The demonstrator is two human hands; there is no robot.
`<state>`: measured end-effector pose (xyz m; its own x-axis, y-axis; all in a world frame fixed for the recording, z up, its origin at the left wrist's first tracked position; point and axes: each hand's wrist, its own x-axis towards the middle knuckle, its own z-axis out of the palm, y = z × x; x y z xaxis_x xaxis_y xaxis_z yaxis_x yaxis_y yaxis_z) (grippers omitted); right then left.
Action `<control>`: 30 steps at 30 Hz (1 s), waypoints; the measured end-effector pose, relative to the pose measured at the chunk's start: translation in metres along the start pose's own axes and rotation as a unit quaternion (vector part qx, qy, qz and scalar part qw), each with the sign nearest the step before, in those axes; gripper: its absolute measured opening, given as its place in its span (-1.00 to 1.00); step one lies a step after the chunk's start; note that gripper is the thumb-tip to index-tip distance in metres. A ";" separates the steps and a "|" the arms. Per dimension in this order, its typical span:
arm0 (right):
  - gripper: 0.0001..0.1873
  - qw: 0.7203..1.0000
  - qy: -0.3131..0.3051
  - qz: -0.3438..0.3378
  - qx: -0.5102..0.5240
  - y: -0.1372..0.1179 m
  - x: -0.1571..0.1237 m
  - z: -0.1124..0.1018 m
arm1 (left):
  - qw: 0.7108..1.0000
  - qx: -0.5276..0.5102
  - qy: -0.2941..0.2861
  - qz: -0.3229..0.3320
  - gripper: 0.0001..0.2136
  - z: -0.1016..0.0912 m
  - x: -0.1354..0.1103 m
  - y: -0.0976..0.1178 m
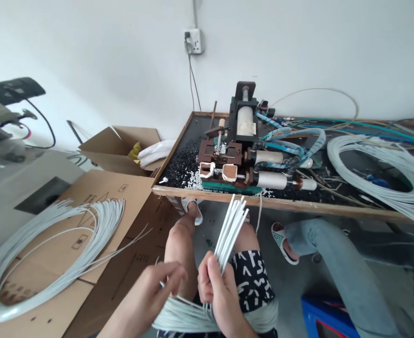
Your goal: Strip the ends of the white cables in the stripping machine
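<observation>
My right hand [218, 284] is closed around a bundle of white wires [231, 230], whose cut ends point up and away from me. More of the coiled wire [182, 313] lies across my lap, below both hands. Just left of the bundle is my left hand [157, 286], its fingers curled together. A short bit of white wire shows between those fingers; the rest is hidden by the hand.
A machine [242, 150] with air hoses stands on the wood-edged bench [280, 203], among black and white scraps. One wire coil [379, 164] lies on the bench's right; another [101, 234] rests on cardboard at left. Another person's leg [333, 263] is at right, near a blue crate [324, 317].
</observation>
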<state>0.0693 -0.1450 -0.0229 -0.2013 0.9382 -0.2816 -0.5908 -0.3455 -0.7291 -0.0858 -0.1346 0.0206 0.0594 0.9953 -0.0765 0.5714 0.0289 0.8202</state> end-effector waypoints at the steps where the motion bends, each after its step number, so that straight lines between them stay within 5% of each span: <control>1: -0.33 1.000 -0.011 0.005 -0.009 -0.001 0.001 0.000 | 1.000 -0.014 -0.007 0.014 -0.69 -0.004 0.004 0.005; 5: -0.32 0.997 -0.034 0.037 -0.058 -0.004 0.000 -0.005 | 0.992 -0.092 -0.025 0.086 -0.76 0.005 0.028 0.032; 10: -0.28 0.996 0.039 0.056 -0.054 -0.005 0.000 -0.003 | 0.987 -0.096 -0.052 0.117 -0.72 0.027 0.051 0.049; 15: -0.28 0.995 0.091 0.004 -0.032 -0.007 0.012 -0.004 | 0.990 -0.051 0.058 0.114 -0.75 0.045 0.060 0.034; 19: -0.29 0.994 0.085 -0.022 -0.061 -0.012 0.019 -0.011 | 0.984 -0.112 0.109 0.081 -0.74 0.058 0.061 0.022; 24: -0.17 0.983 0.184 0.017 0.002 -0.010 0.017 -0.005 | 0.981 -0.109 0.012 0.161 -0.75 0.060 0.061 0.036; 27: -0.19 0.974 0.206 -0.004 -0.091 -0.003 0.015 -0.007 | 0.979 -0.091 -0.060 0.172 -0.69 0.056 0.059 0.036; 30: -0.31 0.952 0.210 -0.086 -0.207 -0.001 0.013 -0.021 | 0.988 -0.074 0.002 0.133 -0.65 0.054 0.055 0.020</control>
<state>0.0842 -0.1329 -0.0388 0.2531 0.9208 -0.2967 -0.2106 -0.2469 -0.9459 -0.0267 -0.0842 0.0017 0.1879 0.9698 0.1557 0.4091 -0.2214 0.8852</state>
